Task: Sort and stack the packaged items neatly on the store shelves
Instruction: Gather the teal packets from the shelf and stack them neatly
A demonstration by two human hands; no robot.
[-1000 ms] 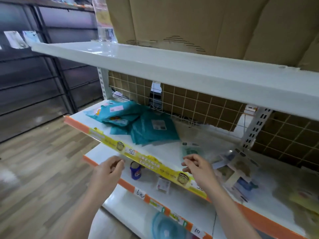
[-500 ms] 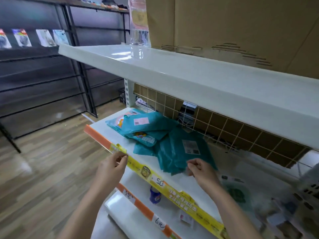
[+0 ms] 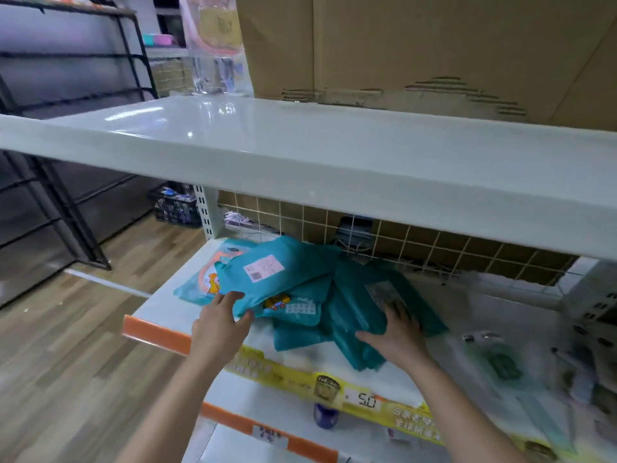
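Large brown cardboard boxes (image 3: 434,48) are sitting along the back of the white upper shelf (image 3: 300,155), filling the top of the view. Below it, the white middle shelf (image 3: 160,305) is carrying a loose heap of teal packaged items against a wire grid back panel (image 3: 434,242). Along the shelf's front edge, an orange and yellow price strip (image 3: 157,332) is running left to right, with a tag reading 5.0 (image 3: 367,400).

The heap is lying in 2 overlapping groups. The left teal packet (image 3: 267,275), showing a white barcode label, is resting on top of other packets with cartoon prints. The right teal stack (image 3: 354,309) is fanning out toward the shelf front, tilted askew.

The left hand (image 3: 220,325) is pinching the near edge of the left teal packet, thumb under and fingers over it. The right hand (image 3: 397,332) is lying flat on the right teal stack with fingers spread and straight, pressing down on it.

To the right, clear-wrapped packages (image 3: 500,365) are lying blurred on the same shelf. On the lower shelf (image 3: 233,396), a small blue jar (image 3: 325,416) is standing just under the price strip.
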